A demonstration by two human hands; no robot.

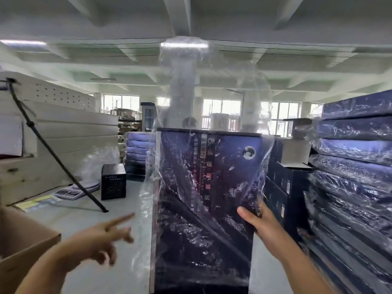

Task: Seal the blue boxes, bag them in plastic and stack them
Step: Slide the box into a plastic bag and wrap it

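**Blue box held up in its bag**

The right hand (261,223) grips the right edge of a blue box (203,198). The box stands upright, near and in the middle, inside a clear plastic bag (184,85). The blurry left hand (106,236) looks open and holds nothing. Bagged boxes (350,166) are stacked on the right.

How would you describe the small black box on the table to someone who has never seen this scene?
On the left, a tall pile of pale boards meets the grey table. Just right of the scale lying there, in front of crumpled clear plastic, stands the black box. It alone is a small black cube with a dotted front; the stacked boxes behind are blue.
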